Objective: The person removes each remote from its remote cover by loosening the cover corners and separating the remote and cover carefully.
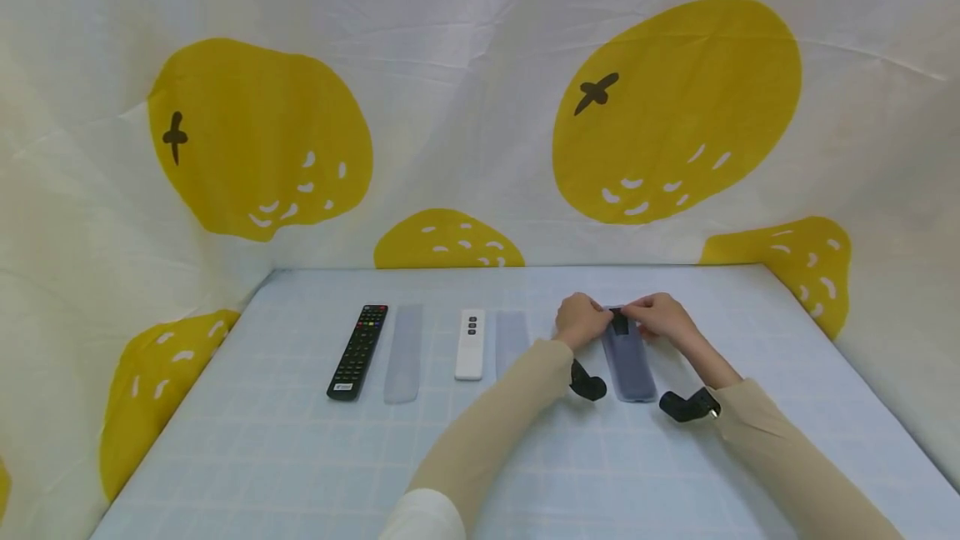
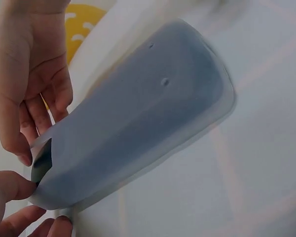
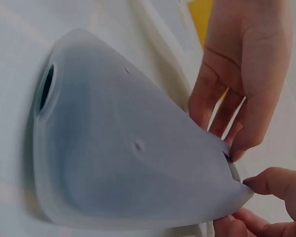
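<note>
Tablecloth (image 1: 525,457) pale blue grid, lemon-print backdrop (image 1: 450,65); both hands' grip pinches sleeved remote (image 1: 628,361) top.

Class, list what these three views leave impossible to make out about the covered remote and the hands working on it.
1. Dark remote buttons: hidden by the cloudy sleeve in every view.
2. Left hand and right hand fingertip grip: too small in the head view, cut off by the frame edge in both wrist views.
3. Black remote button labels: too small, head view.
</note>
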`<state>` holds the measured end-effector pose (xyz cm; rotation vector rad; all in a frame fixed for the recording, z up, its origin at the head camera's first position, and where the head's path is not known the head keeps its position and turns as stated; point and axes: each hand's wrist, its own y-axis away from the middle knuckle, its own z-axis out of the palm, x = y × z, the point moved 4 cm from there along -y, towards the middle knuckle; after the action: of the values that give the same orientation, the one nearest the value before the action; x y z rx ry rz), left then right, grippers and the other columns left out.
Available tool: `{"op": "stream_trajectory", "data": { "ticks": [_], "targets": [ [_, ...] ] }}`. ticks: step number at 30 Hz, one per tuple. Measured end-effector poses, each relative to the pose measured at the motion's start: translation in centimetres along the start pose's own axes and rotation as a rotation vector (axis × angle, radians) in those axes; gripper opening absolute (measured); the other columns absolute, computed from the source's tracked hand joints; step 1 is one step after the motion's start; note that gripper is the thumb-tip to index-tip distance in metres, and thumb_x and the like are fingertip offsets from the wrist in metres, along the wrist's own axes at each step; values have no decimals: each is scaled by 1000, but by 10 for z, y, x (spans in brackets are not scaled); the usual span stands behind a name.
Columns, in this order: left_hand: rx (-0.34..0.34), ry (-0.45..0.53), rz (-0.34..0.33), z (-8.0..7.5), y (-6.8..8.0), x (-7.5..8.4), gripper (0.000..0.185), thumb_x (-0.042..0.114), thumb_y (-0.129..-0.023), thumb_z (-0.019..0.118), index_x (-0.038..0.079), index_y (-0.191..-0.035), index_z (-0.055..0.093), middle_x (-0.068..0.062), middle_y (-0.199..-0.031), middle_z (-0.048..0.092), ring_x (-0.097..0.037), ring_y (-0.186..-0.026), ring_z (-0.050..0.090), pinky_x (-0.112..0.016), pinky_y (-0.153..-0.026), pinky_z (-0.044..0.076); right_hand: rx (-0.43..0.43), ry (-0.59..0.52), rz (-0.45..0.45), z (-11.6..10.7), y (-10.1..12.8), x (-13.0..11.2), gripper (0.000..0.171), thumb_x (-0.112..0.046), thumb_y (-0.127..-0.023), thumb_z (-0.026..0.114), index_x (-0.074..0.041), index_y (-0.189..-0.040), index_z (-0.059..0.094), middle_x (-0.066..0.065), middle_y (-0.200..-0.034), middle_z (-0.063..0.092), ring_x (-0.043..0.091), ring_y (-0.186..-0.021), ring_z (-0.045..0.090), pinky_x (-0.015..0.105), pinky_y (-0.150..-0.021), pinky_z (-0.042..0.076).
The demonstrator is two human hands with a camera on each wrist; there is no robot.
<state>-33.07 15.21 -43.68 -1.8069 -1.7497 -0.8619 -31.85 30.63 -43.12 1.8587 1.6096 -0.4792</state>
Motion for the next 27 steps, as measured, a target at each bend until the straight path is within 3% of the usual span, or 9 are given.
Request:
{"op": "stream_trajectory", "data": {
  "ticks": [8,15,21,27],
  "targets": [
    [34,153,65,-3,4,-2,18,24,-83,69,9,-90,76,-2,-88,73,-13,-81,64,-21,-67,49,36,-27,-52,-5,9,-10,47,-28,-95,56,10,-122,58,28,-116,63,21,-80,63,29,-67,57],
    [44,274,55,-3,7,-5,33,26,-83,69,5,-109,71,-5,-93,75,-14,-86,70,-23,-72,53,54,30,-137,-9,16,-19,45,-24,-97,55,11,-124,56,31,-118,62,22,-78,66,30,-67,57],
    [24,257,77,-8,11,-1,35,25,-88,64,3,-115,69,-7,-104,74,-17,-96,68,-27,-79,54,92,79,-224,-11,24,-26,42,-21,-98,54,9,-126,56,29,-117,62,25,-78,67,29,-62,56],
    [19,233,151,-15,14,1,32,20,-87,62,4,-113,70,-7,-108,73,-15,-96,67,-24,-79,53,168,162,-353,-10,34,-35,38,-14,-99,50,11,-127,54,28,-107,66,19,-64,64,27,-53,48]
  ]
}}
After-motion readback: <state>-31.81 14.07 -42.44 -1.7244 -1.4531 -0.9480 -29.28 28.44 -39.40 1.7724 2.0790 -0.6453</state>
